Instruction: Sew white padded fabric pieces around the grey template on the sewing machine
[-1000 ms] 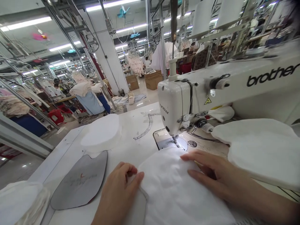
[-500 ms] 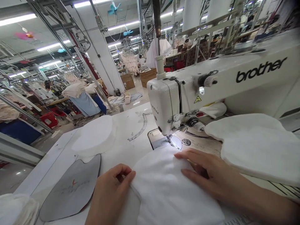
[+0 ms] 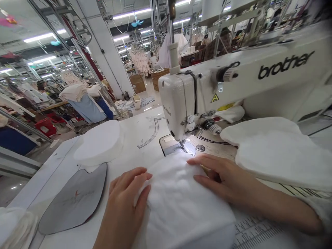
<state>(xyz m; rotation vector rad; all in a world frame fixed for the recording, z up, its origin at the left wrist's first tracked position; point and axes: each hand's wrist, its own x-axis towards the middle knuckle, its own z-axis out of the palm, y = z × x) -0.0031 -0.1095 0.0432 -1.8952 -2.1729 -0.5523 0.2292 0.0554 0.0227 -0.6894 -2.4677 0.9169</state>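
White fabric (image 3: pixel 181 204) was steadied at the near side of the Brother sewing machine (image 3: pixel 241 81), apparently during seam alignment, by a half-open right hand (image 3: pixel 220 176) pinching nothing and a loosely curled left hand (image 3: pixel 129 195), its pinch unclear; level feeding seemed required.

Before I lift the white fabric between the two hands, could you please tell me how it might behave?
The white fabric is probably floppy, since soft ripples run across it between the left hand and right hand. It seems unlikely to roll, lying spread low over the table. Its edges may droop, given how loosely it puckers.
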